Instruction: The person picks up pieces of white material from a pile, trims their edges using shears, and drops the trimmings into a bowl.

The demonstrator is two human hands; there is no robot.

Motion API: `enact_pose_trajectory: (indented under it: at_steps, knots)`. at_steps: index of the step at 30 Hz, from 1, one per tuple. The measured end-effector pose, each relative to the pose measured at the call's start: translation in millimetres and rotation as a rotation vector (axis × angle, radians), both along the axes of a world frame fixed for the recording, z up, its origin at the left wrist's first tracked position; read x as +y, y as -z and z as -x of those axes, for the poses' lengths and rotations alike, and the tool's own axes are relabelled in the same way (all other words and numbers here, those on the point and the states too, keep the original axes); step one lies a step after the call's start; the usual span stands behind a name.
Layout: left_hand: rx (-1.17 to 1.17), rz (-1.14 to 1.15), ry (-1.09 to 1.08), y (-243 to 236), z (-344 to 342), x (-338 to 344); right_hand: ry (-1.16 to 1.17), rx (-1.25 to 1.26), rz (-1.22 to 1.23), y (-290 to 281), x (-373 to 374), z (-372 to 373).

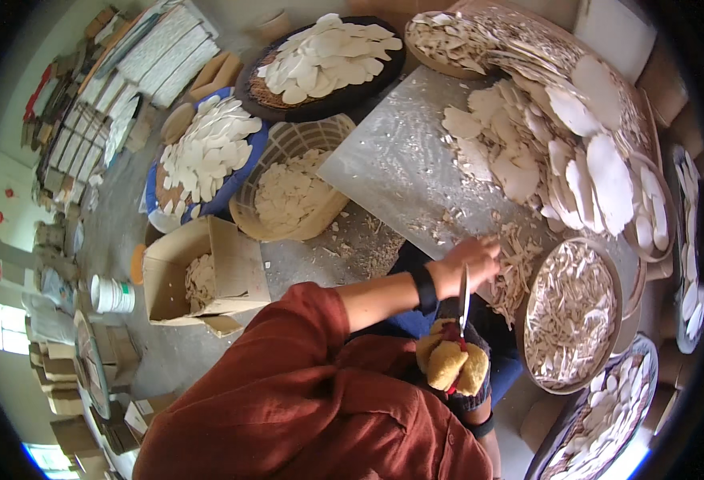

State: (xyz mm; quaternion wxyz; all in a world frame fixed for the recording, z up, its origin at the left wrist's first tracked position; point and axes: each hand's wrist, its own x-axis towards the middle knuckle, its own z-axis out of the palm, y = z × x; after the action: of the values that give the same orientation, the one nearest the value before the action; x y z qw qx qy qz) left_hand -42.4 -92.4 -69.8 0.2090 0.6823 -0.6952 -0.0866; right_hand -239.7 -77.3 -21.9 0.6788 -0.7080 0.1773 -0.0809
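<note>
My right hand [458, 364], in a dark glove with thick yellow padding on its fingers, is closed around a knife [464, 300]. The knife's red handle shows between the pads, and its narrow blade points away from me. Just beyond the blade, my left hand [466, 264] is bare, with a black band at its wrist. Its fingers curl at the near edge of the metal table [392, 152], beside a heap of pale strips [514, 268]. Whatever those fingers hold is hidden. Broad pale dried slices [520, 152] lie piled farther back on the table.
A round tray of cut strips [572, 320] stands close on my right. To the left are an open cardboard box [244, 256], a plastic basket [248, 180] and a blue-rimmed tray [148, 188], all with pale pieces inside. A white bucket [114, 294] stands farther left.
</note>
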Motion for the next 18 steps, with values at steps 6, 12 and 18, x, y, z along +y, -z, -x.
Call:
enact_pose_trajectory:
  at_steps: [6, 12, 18]
  knots:
    - [-0.049, 0.116, -0.116, 0.2, 8.7, -5.5, -0.024, -0.019, 0.040, 10.2, 1.0, 5.2]
    - [0.797, 0.169, -0.443, -19.7, -31.3, 3.3, 0.048, -0.042, 0.080, 15.6, -12.4, 9.3]
    - [1.055, 0.112, -0.503, -16.5, -47.9, 19.7, 0.111, -0.069, -0.038, 36.7, -15.9, 18.7]
